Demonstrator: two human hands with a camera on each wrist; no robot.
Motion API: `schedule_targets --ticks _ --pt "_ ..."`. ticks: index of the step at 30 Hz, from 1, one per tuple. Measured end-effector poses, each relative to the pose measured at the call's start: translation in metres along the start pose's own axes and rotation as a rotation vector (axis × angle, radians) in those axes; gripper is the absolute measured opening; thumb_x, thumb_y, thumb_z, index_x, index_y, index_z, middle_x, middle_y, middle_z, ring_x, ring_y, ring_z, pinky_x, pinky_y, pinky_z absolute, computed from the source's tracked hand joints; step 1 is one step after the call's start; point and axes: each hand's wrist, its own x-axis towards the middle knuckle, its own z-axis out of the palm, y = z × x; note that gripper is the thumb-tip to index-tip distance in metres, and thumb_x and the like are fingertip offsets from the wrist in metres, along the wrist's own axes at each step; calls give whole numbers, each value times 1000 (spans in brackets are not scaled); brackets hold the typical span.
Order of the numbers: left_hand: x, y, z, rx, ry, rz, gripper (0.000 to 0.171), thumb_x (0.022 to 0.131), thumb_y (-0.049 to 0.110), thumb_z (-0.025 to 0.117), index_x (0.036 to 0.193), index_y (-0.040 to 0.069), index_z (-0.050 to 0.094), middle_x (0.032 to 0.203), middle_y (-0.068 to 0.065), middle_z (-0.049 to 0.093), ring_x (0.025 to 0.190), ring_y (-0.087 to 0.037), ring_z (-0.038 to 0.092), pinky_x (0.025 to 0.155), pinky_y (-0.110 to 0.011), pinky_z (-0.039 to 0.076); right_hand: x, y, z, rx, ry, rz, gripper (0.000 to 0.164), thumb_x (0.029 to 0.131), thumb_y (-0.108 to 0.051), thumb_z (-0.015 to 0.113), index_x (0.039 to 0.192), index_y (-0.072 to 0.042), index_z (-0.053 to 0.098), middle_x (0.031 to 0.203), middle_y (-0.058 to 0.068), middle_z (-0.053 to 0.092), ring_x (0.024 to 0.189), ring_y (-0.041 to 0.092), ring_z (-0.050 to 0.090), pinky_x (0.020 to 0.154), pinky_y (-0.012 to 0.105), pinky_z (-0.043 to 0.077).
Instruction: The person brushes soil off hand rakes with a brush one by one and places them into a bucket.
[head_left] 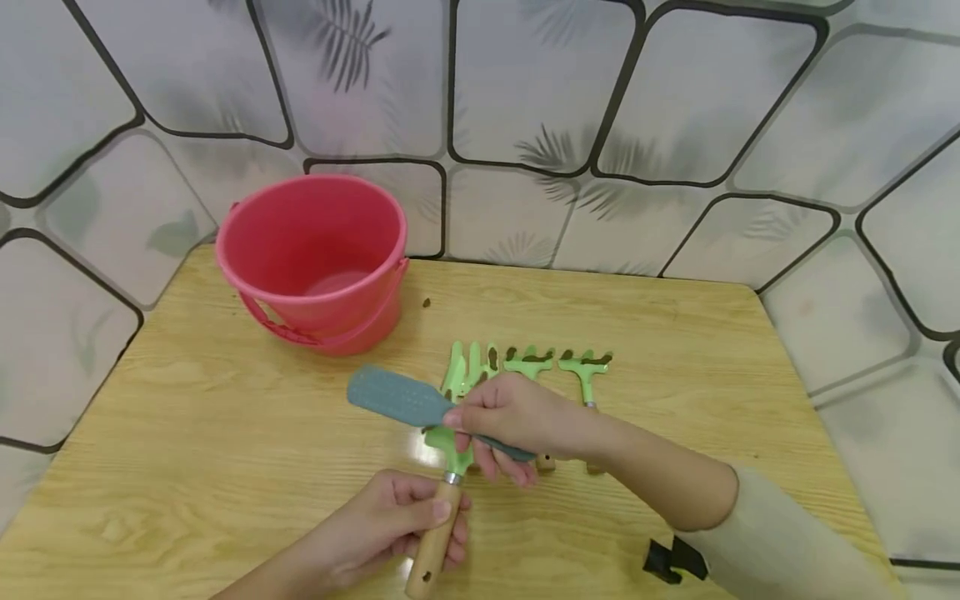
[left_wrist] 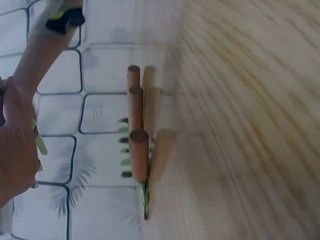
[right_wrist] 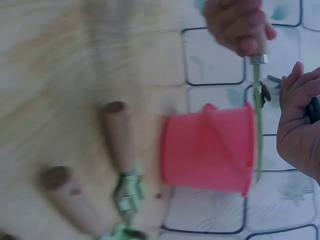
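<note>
My left hand [head_left: 390, 517] grips the wooden handle [head_left: 435, 542] of a green garden trowel [head_left: 450, 450], its blade pointing away and up. Edge-on in the right wrist view, the trowel [right_wrist: 257, 130] carries a dark brown clump on its blade. My right hand [head_left: 517, 417] pinches the narrow handle of a grey-blue spatula [head_left: 397, 396], whose flat head points left. The spatula overlaps the trowel's blade in the head view and hides part of it. Behind the hands, a green hand fork [head_left: 491, 367] and two small green rakes [head_left: 528, 362] lie on the table with brown smears.
A pink bucket [head_left: 382, 312] stands at the back left, its handle hanging down in front. A small brown crumb [head_left: 427, 302] lies beside it on the wooden table [head_left: 225, 433]. A patterned wall [head_left: 510, 217] closes off the back and both sides.
</note>
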Motion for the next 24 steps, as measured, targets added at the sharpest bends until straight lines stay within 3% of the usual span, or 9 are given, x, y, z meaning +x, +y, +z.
schedule_targets --ticks 4,9,15,24 --pt "5 1 6 2 10 -20 21 99 15 48 110 0 59 93 -3 70 87 -16 69 80 -30 58 7 -28 0 1 19 -20 35 98 -24 51 83 7 59 53 8 58 31 12 47 30 25 39" --pt "4 2 5 -23 37 -12 20 99 15 48 108 2 60 91 -3 71 86 -16 70 80 -30 58 6 -41 -1 -17 41 17 35 99 -23 50 85 8 59 53 7 58 32 12 46 31 24 39" --pt "5 1 0 -41 33 28 20 100 13 45 107 4 61 93 -3 70 87 -14 69 82 -31 57 0 -34 -6 0 50 35 36 98 -25 50 86 8 57 54 8 57 32 12 47 31 24 40" --pt "3 6 -8 -42 110 49 22 100 15 46 111 1 59 95 -4 69 87 -14 69 83 -35 57 -25 -12 -24 36 60 57 36 98 -27 51 84 5 57 55 8 58 31 9 46 30 24 39"
